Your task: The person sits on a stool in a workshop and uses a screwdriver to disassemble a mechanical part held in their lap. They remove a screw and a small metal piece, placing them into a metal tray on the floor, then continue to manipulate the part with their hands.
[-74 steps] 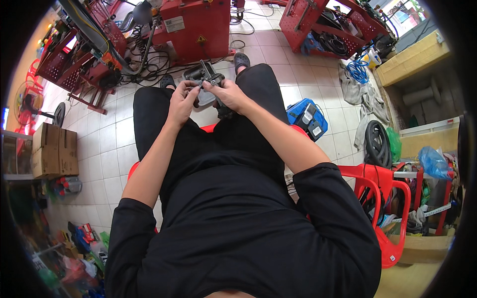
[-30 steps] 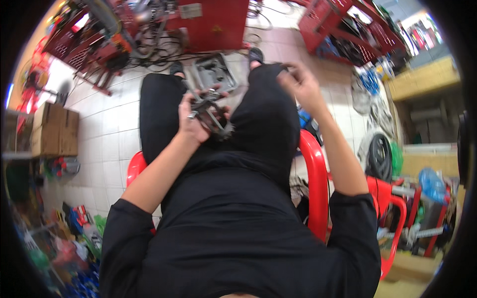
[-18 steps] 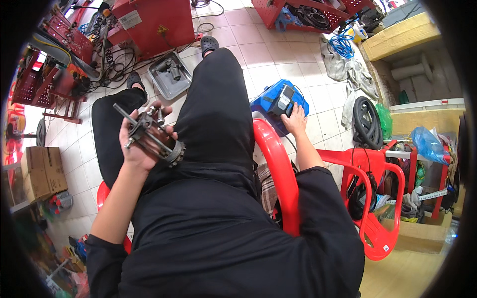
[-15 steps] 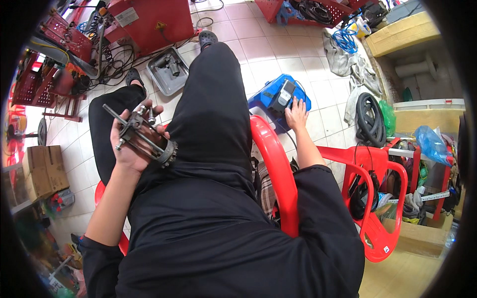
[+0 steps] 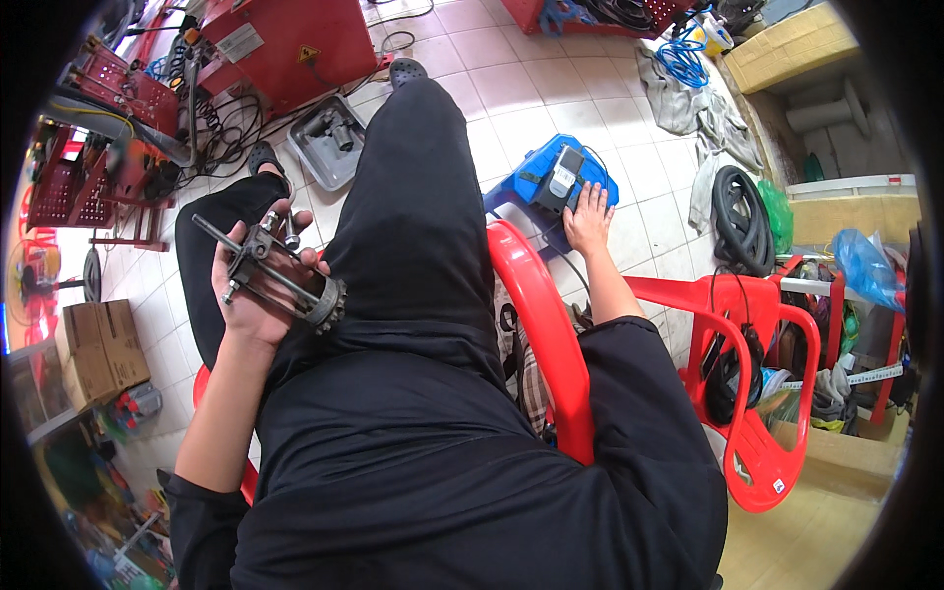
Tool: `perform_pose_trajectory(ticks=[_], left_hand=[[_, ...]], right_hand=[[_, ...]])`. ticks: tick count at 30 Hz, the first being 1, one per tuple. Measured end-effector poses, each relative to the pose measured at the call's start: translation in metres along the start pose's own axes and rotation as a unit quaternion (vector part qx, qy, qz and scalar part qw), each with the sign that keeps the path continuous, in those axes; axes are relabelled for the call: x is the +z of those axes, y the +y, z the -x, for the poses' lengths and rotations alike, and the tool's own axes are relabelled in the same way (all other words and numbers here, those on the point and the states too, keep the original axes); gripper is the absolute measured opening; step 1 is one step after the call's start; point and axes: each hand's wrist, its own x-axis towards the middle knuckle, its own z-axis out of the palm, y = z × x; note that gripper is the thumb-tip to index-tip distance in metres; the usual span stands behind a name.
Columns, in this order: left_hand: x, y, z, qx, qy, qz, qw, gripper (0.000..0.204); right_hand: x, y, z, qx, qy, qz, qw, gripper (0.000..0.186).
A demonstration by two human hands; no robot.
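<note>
In my left hand (image 5: 248,313), raised over my left thigh, lies a dark metal tool with parallel rods, a clamp-like block and a toothed ring at one end; the tool (image 5: 258,248) slants across the palm, with the fingers curled round it. My right hand (image 5: 588,224) reaches out to the right, palm down, fingers stretched out. Its fingertips lie at the edge of a black and grey box-shaped device (image 5: 563,177), which sits on a small blue plastic stool (image 5: 529,185). A dark cable hangs from the stool's near side.
A grey tray (image 5: 339,177) holding metal parts sits on the tiled floor beyond my knees. Behind it stands a red machine cabinet (image 5: 295,49) among black cables. My red chair's armrest (image 5: 541,334) is at my right; another red chair (image 5: 757,423) stands beyond. Cardboard boxes (image 5: 101,349) are at left.
The view has shifted slightly. My left hand still holds the metal tool, and my right hand stays beside the device, with its fingers a little straighter.
</note>
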Motion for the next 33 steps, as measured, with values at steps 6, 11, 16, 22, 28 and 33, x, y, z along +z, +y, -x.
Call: perform_pose_trajectory(ticks=[6, 11, 16, 22, 28, 33], left_hand=[[-0.001, -0.001, 0.002, -0.001, 0.002, 0.004, 1.000, 0.052], [0.001, -0.002, 0.002, 0.002, 0.001, 0.002, 1.000, 0.052], [0.000, -0.002, 0.001, 0.003, 0.002, 0.005, 1.000, 0.053], [0.001, -0.002, 0.002, -0.002, 0.006, 0.005, 1.000, 0.053], [0.002, -0.002, 0.002, 0.007, -0.001, 0.012, 1.000, 0.053], [0.004, 0.008, 0.004, 0.017, 0.029, 0.023, 0.999, 0.052]], right_hand=[[0.004, 0.002, 0.000, -0.021, 0.016, 0.002, 1.000, 0.076], [0.006, 0.001, -0.002, -0.023, 0.015, 0.019, 0.999, 0.077], [0.005, 0.001, -0.002, -0.026, 0.013, 0.013, 0.999, 0.077], [0.004, 0.001, -0.002, -0.021, 0.006, 0.015, 1.000, 0.077], [0.006, 0.001, -0.004, -0.025, 0.010, 0.008, 1.000, 0.076], [-0.009, 0.009, -0.020, -0.040, 0.004, -0.050, 0.998, 0.069]])
